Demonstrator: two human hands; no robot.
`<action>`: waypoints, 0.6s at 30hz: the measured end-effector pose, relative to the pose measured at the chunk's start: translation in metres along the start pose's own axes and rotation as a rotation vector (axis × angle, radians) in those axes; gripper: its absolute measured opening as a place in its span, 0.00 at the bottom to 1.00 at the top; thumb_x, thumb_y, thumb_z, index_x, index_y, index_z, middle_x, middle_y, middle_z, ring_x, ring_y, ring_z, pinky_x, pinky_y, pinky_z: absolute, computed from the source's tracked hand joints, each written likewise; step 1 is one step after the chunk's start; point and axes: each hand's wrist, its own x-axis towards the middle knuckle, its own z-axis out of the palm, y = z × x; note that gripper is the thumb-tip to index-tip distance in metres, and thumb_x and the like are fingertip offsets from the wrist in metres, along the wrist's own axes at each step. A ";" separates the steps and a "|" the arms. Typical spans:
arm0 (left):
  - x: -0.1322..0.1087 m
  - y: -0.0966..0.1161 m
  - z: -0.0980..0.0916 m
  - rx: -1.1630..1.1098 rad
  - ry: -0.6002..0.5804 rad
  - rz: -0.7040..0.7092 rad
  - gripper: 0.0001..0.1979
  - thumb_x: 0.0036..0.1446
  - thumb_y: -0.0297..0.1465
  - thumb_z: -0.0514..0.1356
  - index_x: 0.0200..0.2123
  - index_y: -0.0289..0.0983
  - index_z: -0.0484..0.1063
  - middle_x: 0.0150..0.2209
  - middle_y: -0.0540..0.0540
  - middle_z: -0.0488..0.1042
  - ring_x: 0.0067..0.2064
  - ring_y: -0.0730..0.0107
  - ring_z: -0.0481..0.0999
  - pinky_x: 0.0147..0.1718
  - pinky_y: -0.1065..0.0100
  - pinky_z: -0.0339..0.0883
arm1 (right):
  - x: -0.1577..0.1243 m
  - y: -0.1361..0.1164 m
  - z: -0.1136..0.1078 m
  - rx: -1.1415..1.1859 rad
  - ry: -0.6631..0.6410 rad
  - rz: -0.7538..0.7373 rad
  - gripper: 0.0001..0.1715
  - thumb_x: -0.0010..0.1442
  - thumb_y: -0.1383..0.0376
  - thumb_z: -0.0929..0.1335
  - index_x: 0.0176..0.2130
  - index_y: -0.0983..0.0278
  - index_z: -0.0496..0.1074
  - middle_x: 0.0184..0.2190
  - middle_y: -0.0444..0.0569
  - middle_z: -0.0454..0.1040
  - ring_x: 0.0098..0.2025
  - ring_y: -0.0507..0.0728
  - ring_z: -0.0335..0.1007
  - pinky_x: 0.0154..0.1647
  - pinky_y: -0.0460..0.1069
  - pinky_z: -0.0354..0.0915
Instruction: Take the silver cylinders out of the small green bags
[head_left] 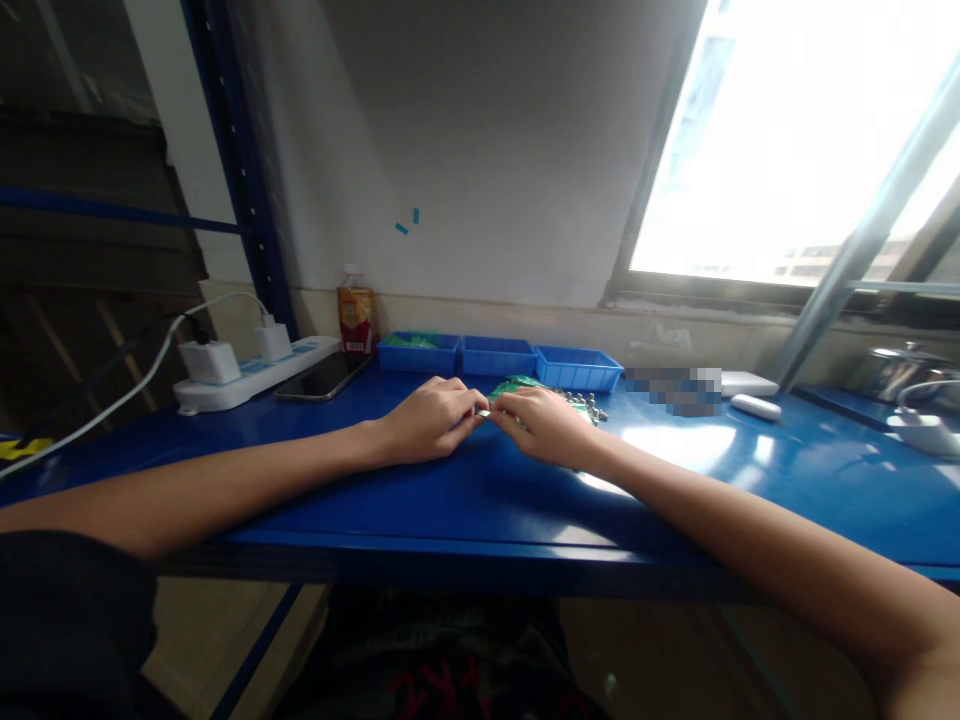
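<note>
Both hands meet over the blue tabletop [420, 505], fingertips almost touching. My left hand [433, 418] is closed in a pinch on one end of a small, pale, flat piece [484, 413]. On the other end of that piece, my right hand [546, 425] pinches with thumb and fingers. Its exact kind is too small to make out, and the fingers cover most of it. Just behind my right hand lies a heap of green pieces [517, 384], partly hidden by the hand. Small metallic parts [591, 408] are scattered at the heap's right side.
Three blue bins stand along the wall: a left bin [418, 358] with green pieces, a middle bin [498, 357] and a right bin [577, 370]. Leftward are a bottle [355, 318], a phone [324, 378] and a power strip [259, 376]. A white case [756, 407] lies right.
</note>
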 end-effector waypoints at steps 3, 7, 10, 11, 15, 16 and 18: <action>0.000 0.000 -0.001 -0.013 -0.018 0.008 0.13 0.64 0.32 0.51 0.47 0.36 0.70 0.39 0.44 0.76 0.44 0.64 0.72 0.43 0.64 0.62 | 0.000 0.001 0.000 0.025 -0.006 0.002 0.15 0.66 0.61 0.61 0.34 0.65 0.73 0.31 0.51 0.76 0.35 0.56 0.72 0.36 0.47 0.58; 0.000 0.001 -0.002 -0.018 -0.030 0.013 0.13 0.64 0.31 0.50 0.46 0.36 0.71 0.40 0.43 0.76 0.44 0.64 0.72 0.43 0.64 0.62 | 0.000 0.002 0.002 0.004 0.022 -0.015 0.15 0.66 0.61 0.61 0.33 0.65 0.72 0.30 0.51 0.76 0.34 0.56 0.71 0.36 0.47 0.58; 0.000 0.001 -0.002 -0.015 -0.031 0.017 0.13 0.64 0.31 0.50 0.46 0.35 0.71 0.39 0.43 0.76 0.44 0.64 0.72 0.43 0.64 0.62 | -0.001 0.002 0.002 -0.017 0.025 -0.026 0.15 0.66 0.62 0.61 0.32 0.65 0.72 0.30 0.51 0.75 0.34 0.55 0.70 0.36 0.47 0.57; 0.000 0.001 -0.002 -0.015 -0.028 0.018 0.13 0.64 0.32 0.50 0.46 0.35 0.71 0.39 0.43 0.76 0.43 0.64 0.72 0.42 0.64 0.62 | -0.001 0.002 0.001 -0.019 0.023 -0.028 0.15 0.66 0.62 0.61 0.32 0.65 0.71 0.29 0.50 0.75 0.33 0.55 0.70 0.36 0.47 0.57; 0.000 0.001 -0.002 -0.024 -0.017 0.017 0.13 0.64 0.32 0.50 0.45 0.36 0.71 0.40 0.42 0.76 0.42 0.64 0.72 0.42 0.64 0.63 | -0.001 0.002 0.000 -0.026 0.007 -0.049 0.16 0.66 0.62 0.61 0.31 0.65 0.71 0.29 0.50 0.75 0.33 0.55 0.69 0.36 0.47 0.56; 0.000 0.001 -0.002 -0.027 -0.018 0.017 0.13 0.64 0.32 0.50 0.46 0.36 0.71 0.40 0.42 0.76 0.42 0.64 0.72 0.42 0.64 0.63 | -0.001 0.002 0.000 -0.028 0.006 -0.055 0.16 0.66 0.62 0.60 0.32 0.65 0.71 0.29 0.50 0.75 0.33 0.55 0.69 0.36 0.47 0.56; 0.000 0.001 -0.002 -0.031 -0.021 0.024 0.13 0.64 0.32 0.50 0.46 0.36 0.71 0.40 0.43 0.76 0.42 0.65 0.72 0.42 0.64 0.63 | -0.001 0.003 0.000 -0.032 0.013 -0.055 0.16 0.67 0.63 0.60 0.32 0.65 0.71 0.29 0.50 0.74 0.32 0.55 0.69 0.36 0.47 0.56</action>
